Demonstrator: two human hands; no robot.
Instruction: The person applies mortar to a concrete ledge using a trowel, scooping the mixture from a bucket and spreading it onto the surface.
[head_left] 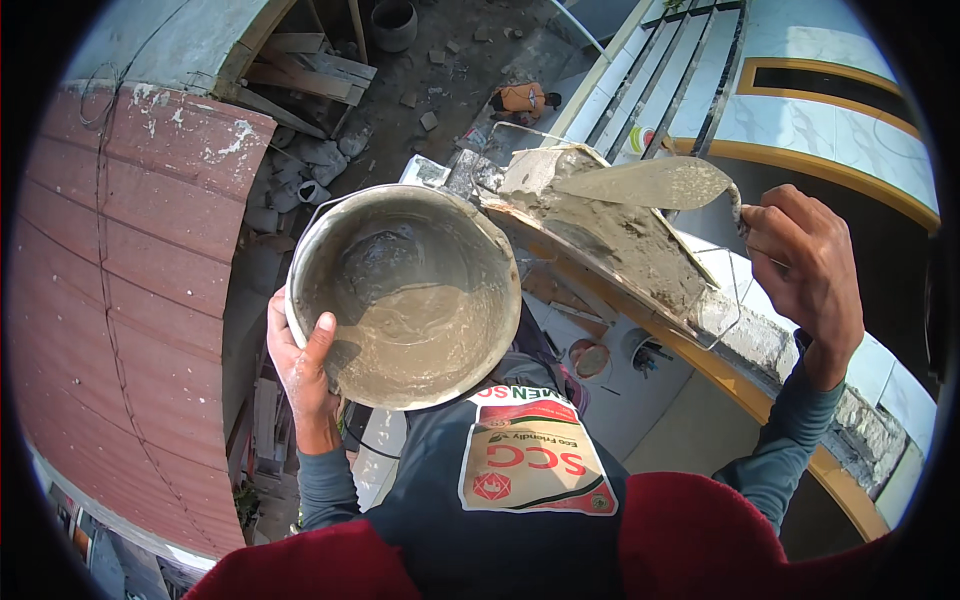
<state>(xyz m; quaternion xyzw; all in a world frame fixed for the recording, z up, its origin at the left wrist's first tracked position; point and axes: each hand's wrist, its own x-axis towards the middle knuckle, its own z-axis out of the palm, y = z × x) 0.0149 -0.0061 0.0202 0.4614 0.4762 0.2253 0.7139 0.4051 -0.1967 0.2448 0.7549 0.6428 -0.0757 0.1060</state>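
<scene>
My left hand [304,360] grips the rim of a round bucket [470,372], thumb over the edge. Wet grey mortar [405,300] coats its inside and pools at the bottom; the bucket tilts toward me. On the right, my right hand [805,255] is closed round the handle end of a trowel [650,184]. Its mortar-smeared blade points left, over a narrow wooden form [590,258] on top of the wall. Grey mortar [640,250] fills much of the form between its boards. The trowel's grip is mostly hidden by my fingers.
A bent wire clamp [738,310] straddles the form. Far below, a person in orange [523,98] is on the ground near rubble. A red corrugated roof [150,300] lies left; scrap boards [310,75] stand beyond it. A tiled ledge with metal bars [660,80] rises at the far right.
</scene>
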